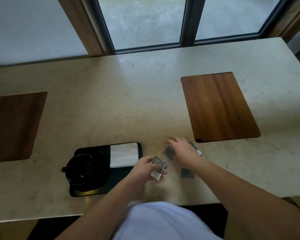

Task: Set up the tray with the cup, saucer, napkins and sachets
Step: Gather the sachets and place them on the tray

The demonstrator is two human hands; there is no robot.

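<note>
On the pale stone table [111, 101] by the window [145, 19], a black tray [121, 179] sits near the front edge, where the left hand [145, 168] pinches sachets [158, 166] and the right hand [182, 151], fingers spread, rests on loose sachets [169, 152].

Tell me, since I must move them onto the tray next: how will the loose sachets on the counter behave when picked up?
The sachets look flat and thin, so probably light and a bit floppy. Lying flush on the smooth counter, they may slide rather than lift; pinching an edge should help. The left hand already holds a few stacked, which suggests they gather easily.
</note>
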